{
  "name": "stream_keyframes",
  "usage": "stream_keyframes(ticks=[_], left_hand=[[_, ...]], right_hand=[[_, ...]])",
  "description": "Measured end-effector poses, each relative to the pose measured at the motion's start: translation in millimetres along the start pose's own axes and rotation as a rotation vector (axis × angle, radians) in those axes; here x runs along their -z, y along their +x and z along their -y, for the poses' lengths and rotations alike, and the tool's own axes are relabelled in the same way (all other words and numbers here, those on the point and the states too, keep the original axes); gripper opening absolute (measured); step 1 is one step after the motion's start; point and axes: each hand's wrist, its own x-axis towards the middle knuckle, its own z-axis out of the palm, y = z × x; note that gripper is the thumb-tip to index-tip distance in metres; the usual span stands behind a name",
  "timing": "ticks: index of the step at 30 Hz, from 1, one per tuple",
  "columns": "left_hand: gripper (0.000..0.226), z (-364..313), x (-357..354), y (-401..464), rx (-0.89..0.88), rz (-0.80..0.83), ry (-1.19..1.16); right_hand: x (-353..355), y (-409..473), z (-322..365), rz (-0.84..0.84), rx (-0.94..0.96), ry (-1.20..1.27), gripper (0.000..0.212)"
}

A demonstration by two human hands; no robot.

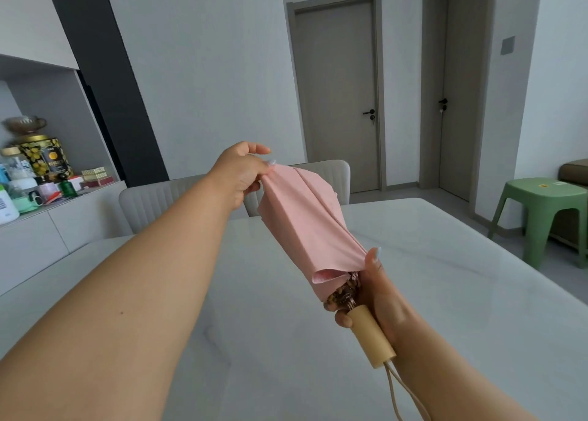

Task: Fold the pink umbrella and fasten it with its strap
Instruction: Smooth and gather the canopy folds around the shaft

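The right hand [375,293] gripped the umbrella [305,226] just above its pale wooden handle [370,338], fingers curled round the gathered rib ends, thumb lying up along the pink cloth. A beige cord [394,392] hung from the handle's end. The umbrella was held in the air over the white table [445,277], collapsed, tilted up and away toward the left, its panels loose and unwrapped. The left hand [240,174] pinched the far edge of the cloth between thumb and fingers, pulling a panel flat.

Behind the table stood two pale chairs [149,204]. At the left, a sideboard [47,226] carried crowded bottles, jars and boxes, among them a black-and-gold tin [44,158] with a label too blurred to read; what the containers held could not be told. At the right stood a green stool [541,210], with two closed doors [339,93] beyond.
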Motion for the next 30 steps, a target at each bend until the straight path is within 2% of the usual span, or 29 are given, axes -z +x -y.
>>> stream_keyframes(ticks=[2, 4, 6, 9, 10, 13, 15, 18, 20, 25, 28, 30], left_hand=[[0.021, 7, -1, -1, 0.048, -0.006, -0.091], [0.024, 16, -6, 0, 0.056, -0.044, -0.035], [0.028, 20, -14, -2, 0.091, -0.094, -0.021], [0.055, 17, -28, -10, 0.18, -0.163, -0.057], [0.049, 18, -32, -11, 0.178, -0.184, 0.014], [0.02, 22, -41, -16, 0.106, -0.204, 0.383], [0.023, 26, -42, -18, 0.069, -0.258, 0.479], [0.032, 38, -42, -17, 0.001, -0.359, 0.498], [0.036, 47, -43, -19, 0.027, -0.372, 0.513], [0.041, 56, -42, -14, 0.246, -0.273, 0.344], [0.051, 48, -38, -7, 0.199, -0.273, 0.376], [0.051, 44, -36, -7, 0.121, -0.317, 0.455]], right_hand=[[0, 0, 0, 0.004, 0.005, -0.009, 0.097], [1, -1, -1, -0.032, 0.008, -0.063, 0.099], [1, -4, -1, -0.085, 0.026, -0.166, 0.087], [-2, -8, 0, -0.131, 0.054, -0.261, 0.058], [-3, -8, 0, -0.137, 0.062, -0.283, 0.056], [-2, -7, -2, -0.149, 0.07, -0.29, 0.065], [-2, -6, -1, -0.131, 0.062, -0.252, 0.073], [-1, -4, 2, -0.085, 0.072, -0.195, 0.088], [-2, -4, 2, -0.068, 0.073, -0.17, 0.091], [-5, -6, 0, -0.071, 0.069, -0.205, 0.07], [-6, -6, -1, -0.081, 0.079, -0.255, 0.073], [-6, -6, -1, -0.08, 0.09, -0.258, 0.086]])
